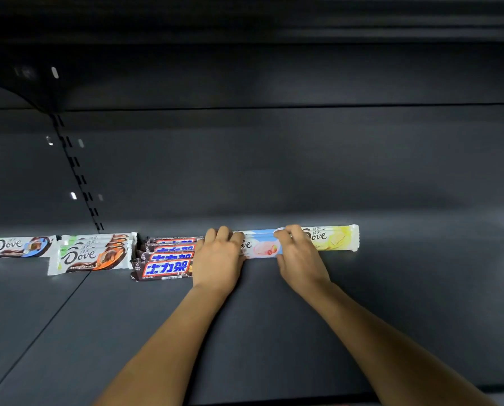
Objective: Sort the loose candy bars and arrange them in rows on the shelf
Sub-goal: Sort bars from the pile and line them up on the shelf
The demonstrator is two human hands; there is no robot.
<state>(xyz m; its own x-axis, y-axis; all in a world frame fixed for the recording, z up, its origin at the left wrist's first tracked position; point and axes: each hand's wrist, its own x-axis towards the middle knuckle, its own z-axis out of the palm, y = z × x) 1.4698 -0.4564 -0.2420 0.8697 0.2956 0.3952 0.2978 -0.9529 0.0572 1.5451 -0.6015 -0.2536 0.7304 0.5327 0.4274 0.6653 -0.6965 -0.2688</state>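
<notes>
both hands reach in over the dark grey shelf [274,332] and meet at the pink and blue dove bars [262,246], which lie lengthwise near the back of the shelf. the left hand [218,259] has its fingers curled over the left end of these bars, clamped on them and hiding the start of the printed name. the right hand [299,256] is curled over their right end in the same way. its fingers also cover the spot where they meet the yellow dove bars [335,238], which lie just beside them on the right in the same line. at least two wrappers seem stacked in each of these groups, though the exact count cannot be told.

touching the left hand on its left is a stepped stack of brown snickers bars [168,259] with blue and red lettering. the right ends of these bars are hidden behind the hand. further left lie the orange dove bars [95,253], overlapping one another. beyond them, near the picture's left edge, is a single blue dove bar [16,247].

behind the row rises the plain dark back panel [274,159], with a slotted upright [77,177] running down it at the left. a thin seam [39,332] crosses the shelf below the orange bars. an upper shelf [244,22] shades the top of the view.
</notes>
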